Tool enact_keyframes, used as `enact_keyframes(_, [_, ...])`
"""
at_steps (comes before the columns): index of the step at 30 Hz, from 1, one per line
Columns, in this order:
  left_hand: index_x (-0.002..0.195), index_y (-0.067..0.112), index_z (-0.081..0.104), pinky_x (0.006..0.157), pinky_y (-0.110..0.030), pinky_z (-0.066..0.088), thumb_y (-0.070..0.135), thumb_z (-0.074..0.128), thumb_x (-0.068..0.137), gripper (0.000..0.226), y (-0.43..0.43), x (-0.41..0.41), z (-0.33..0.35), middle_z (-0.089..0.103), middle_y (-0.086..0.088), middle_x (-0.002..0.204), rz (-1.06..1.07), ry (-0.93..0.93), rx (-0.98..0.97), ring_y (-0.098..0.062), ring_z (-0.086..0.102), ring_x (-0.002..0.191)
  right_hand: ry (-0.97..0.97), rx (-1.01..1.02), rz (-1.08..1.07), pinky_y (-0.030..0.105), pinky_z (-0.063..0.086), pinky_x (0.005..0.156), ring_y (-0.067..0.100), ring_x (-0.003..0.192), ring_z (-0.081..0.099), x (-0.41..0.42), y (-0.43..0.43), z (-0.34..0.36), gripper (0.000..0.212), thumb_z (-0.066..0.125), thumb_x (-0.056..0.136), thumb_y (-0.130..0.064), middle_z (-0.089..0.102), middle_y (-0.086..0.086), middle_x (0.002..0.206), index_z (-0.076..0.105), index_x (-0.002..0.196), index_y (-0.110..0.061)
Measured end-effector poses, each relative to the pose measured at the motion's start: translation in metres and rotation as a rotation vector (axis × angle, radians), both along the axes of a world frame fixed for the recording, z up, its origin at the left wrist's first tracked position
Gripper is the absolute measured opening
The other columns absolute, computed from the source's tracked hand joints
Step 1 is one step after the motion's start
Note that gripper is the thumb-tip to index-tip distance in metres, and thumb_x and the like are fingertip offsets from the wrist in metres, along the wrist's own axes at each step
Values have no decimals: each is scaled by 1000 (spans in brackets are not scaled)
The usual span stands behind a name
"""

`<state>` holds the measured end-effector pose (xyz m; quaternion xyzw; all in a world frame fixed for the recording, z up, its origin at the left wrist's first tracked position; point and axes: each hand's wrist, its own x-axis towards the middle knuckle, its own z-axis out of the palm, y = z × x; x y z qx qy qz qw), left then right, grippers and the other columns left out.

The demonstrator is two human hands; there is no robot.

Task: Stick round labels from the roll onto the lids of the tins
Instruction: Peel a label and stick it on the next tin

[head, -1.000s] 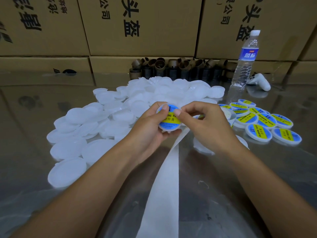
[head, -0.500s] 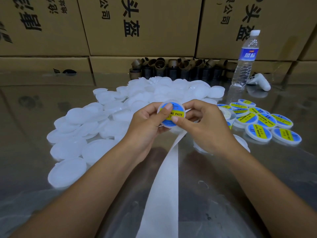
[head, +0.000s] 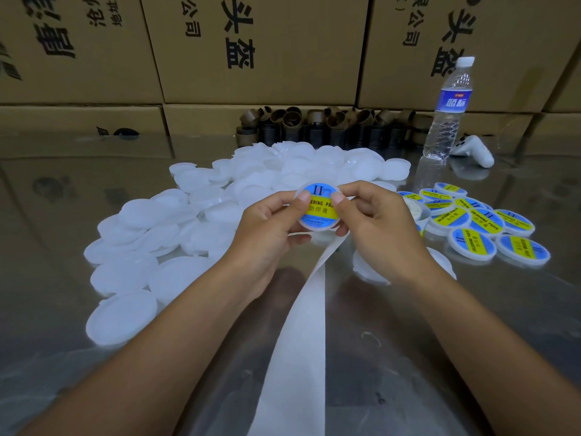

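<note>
Progress report, head view only, with everything placed off the white lid (head: 318,227) being held mid-frame. That lid is gripped from both sides. The left hand (head: 267,228) is curled round its left edge with the thumb laid on top. The right hand (head: 374,221) is curled round the right edge, thumb likewise pressed on the face.

A blue-and-yellow round label (head: 317,212) marked as soldering paste is already seated on it and looks centred. So this one is judged to be at the press-down stage, not the peel stage.

Right of the held lid, a cluster of labelled lids (head: 484,221) is laid out on the table (head: 63,190); ten or so can be made out, some overlapped. Left of and behind the held lid, a much bigger heap of blank lids (head: 176,221) is spread, so most of the job is reckoned to be left.

Below the held lid, a long empty backing strip (head: 298,341) is trailed toward the camera. What is probably the roll (head: 415,210) is mostly hidden just right of the right hand.

Far behind the held lid, cardboard cores (head: 330,127), a water bottle (head: 446,111) and stacked cartons (head: 261,48) are parked, none of them needed for this.
</note>
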<state>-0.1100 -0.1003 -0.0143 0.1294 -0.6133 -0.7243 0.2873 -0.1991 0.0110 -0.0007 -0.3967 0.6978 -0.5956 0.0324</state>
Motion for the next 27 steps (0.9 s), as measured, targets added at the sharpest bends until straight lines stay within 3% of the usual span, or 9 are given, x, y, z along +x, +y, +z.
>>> enact_keyframes(4, [99, 19, 70, 66, -19, 53, 30, 57, 92, 18, -1, 2, 2, 73, 1, 87, 2, 42, 30, -9, 67, 74, -15, 19, 103, 22, 50, 65, 8, 57, 60, 0, 3, 5, 14, 68, 85, -16, 65, -6, 59, 60, 90, -27])
enact_keyframes(7, [104, 20, 68, 69, -21, 56, 31, 56, 94, 20, -1, 1, 3, 74, 2, 89, 3, 50, 65, -10, 69, 78, -42, -43, 62, 19, 47, 60, 6, 51, 58, -4, 5, 11, 17, 66, 87, -11, 63, -6, 61, 60, 93, -26])
enact_keyframes(12, [101, 19, 66, 67, -21, 57, 34, 52, 96, 21, -5, 2, 2, 73, 6, 77, 17, 32, 136, -12, 71, 78, -354, -381, -299, 16, 41, 48, 3, 51, 50, -42, 20, 16, 26, 49, 97, -12, 58, -3, 75, 62, 118, -19])
enact_keyframes(16, [98, 15, 67, 66, -22, 57, 28, 52, 97, 20, -5, 1, 0, 69, 4, 71, 12, 25, 128, -12, 69, 71, -565, -582, -649, 15, 42, 48, 4, 45, 47, -78, 34, 7, 29, 49, 96, -10, 54, 1, 71, 61, 122, -11])
enact_keyframes(20, [98, 14, 66, 64, -22, 56, 20, 50, 98, 18, -5, 1, 0, 67, 2, 69, 12, 20, 124, -13, 68, 68, -576, -464, -842, 27, 48, 71, 16, 73, 56, -101, 44, -11, 30, 57, 90, -15, 63, 8, 94, 63, 118, -12])
enact_keyframes(23, [98, 14, 66, 63, -21, 56, 16, 49, 99, 18, -5, 1, 0, 67, 3, 67, 13, 19, 129, -12, 68, 66, -586, -360, -886, 31, 49, 85, 18, 86, 56, -111, 47, -19, 32, 61, 86, -16, 61, 4, 97, 64, 118, -11])
enact_keyframes(26, [99, 14, 66, 63, -22, 56, 16, 48, 99, 18, -5, 0, 1, 67, 3, 66, 13, 21, 135, -13, 67, 66, -549, -254, -895, 32, 43, 76, 23, 81, 47, -115, 44, -18, 11, 63, 85, -16, 53, 1, 81, 61, 90, -7])
enact_keyframes(27, [99, 14, 66, 63, -22, 56, 16, 48, 98, 18, -5, 0, 1, 67, 3, 66, 13, 22, 134, -13, 67, 66, -513, -211, -923, 31, 40, 75, 24, 84, 46, -115, 42, -16, 14, 62, 86, -16, 54, 3, 85, 59, 94, -5])
